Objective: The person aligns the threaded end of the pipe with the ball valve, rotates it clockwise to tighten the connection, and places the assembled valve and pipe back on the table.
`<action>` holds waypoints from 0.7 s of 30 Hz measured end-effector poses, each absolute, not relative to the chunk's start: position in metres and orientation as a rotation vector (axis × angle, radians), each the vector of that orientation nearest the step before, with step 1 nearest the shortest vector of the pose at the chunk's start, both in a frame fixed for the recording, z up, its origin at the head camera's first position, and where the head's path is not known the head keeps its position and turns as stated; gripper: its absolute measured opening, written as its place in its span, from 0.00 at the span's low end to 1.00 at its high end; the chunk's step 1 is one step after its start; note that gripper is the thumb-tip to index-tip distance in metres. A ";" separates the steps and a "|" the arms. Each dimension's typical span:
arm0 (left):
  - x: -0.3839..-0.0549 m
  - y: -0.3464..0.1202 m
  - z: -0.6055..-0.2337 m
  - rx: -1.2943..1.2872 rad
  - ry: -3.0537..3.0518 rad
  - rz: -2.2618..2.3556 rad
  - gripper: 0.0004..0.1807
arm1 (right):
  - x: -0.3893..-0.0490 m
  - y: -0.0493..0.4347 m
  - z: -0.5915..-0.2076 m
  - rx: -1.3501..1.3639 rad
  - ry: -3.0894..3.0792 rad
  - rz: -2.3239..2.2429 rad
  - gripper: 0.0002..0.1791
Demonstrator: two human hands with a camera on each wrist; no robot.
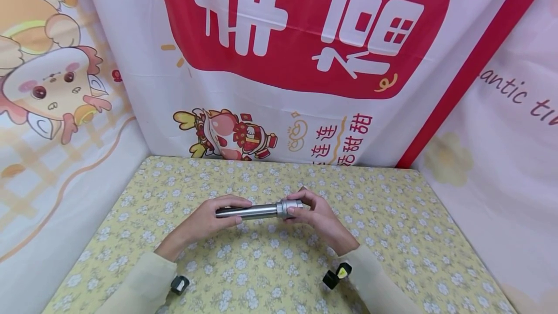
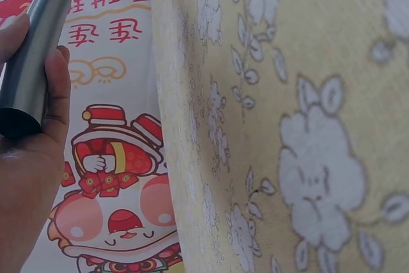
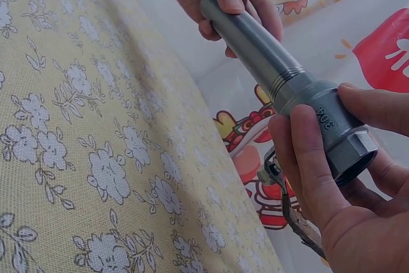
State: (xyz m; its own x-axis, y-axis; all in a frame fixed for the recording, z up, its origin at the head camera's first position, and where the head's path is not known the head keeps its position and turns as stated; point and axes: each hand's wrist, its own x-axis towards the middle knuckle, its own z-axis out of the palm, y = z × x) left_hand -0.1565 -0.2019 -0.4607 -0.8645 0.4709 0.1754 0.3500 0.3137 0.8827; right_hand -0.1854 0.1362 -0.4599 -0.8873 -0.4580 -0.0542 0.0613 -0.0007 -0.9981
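A smooth steel pipe (image 1: 259, 211) is held above the table, joined end to end with a ball valve (image 3: 326, 119) marked 304. Threads show on the pipe where it enters the valve. My left hand (image 1: 209, 217) grips the pipe near its free end, thumb on one side and fingers on the other; that open end shows in the left wrist view. My right hand (image 1: 320, 217) holds the valve body between thumb and fingers. In the right wrist view, the valve's lever handle (image 3: 291, 212) sticks out beside the right fingers, partly behind them.
A yellow cloth with white flowers covers the table (image 1: 261, 275). A white printed curtain (image 1: 287, 86) hangs along the table's back edge, with more printed curtains at the left and right. Black devices (image 1: 179, 285) sit at both sleeve cuffs.
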 end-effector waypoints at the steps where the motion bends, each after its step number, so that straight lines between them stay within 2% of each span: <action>1: -0.157 -0.202 -0.461 0.773 2.448 1.606 0.22 | -0.185 0.136 -0.460 -0.408 1.916 -1.950 0.23; 21: -0.158 -0.201 -0.463 0.730 2.579 1.484 0.26 | -0.185 0.137 -0.461 -0.410 1.909 -1.958 0.24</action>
State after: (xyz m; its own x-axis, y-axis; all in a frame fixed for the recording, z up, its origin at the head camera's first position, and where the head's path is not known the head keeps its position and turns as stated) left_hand -0.1576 -0.2006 -0.4634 -0.8835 0.4384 0.1651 0.3632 0.4183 0.8325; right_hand -0.1847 0.1368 -0.4614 -0.8878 -0.4574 -0.0511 0.0627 -0.0102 -0.9980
